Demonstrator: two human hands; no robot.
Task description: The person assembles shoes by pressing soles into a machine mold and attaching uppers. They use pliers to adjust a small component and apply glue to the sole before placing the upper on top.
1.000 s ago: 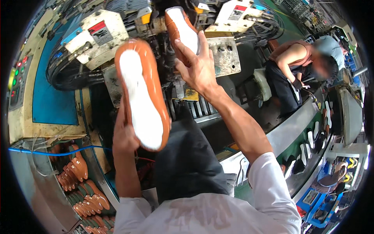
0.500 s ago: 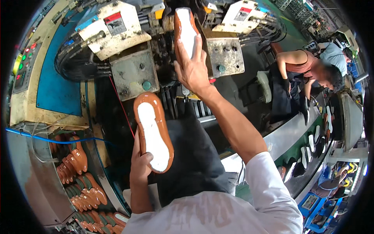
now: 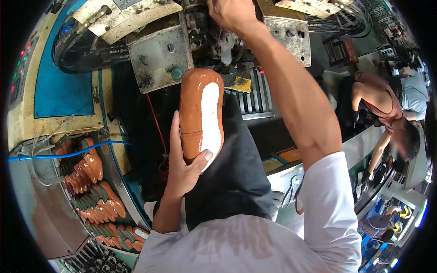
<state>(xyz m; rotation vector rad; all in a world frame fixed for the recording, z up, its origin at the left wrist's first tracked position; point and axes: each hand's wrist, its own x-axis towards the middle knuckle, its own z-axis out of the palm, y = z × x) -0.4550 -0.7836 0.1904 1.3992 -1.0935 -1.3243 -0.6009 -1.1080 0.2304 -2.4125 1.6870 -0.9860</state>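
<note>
In my left hand (image 3: pixel 185 175) is a glossy brown shoe (image 3: pixel 190 109), tilted so that its side and its white underside both show. My thumb presses on the white underside near the lower end, and the fingers lie along the brown side. Its upper end is close to the green button of a metal machine block (image 3: pixel 159 59). My right arm stretches forward to the machine, with my right hand (image 3: pixel 234 13) at the top edge of the picture. Its fingers are partly cut off, so whatever they touch is hidden.
At left, a rack (image 3: pixel 129 204) holds several brown shoes beneath a blue hose (image 3: pixel 73 155). A second metal block (image 3: pixel 287 41) with cables stands beyond my right forearm. To the right, a co-worker (image 3: pixel 380 102) bends over a bench line (image 3: pixel 371 136). Pliers-like tools (image 3: pixel 291 189) lie near my right elbow.
My left hand has raised the shoe and turned it, showing its brown side. My right hand has gone further forward, and the shoe it touched is out of view. The whole view has shifted.
</note>
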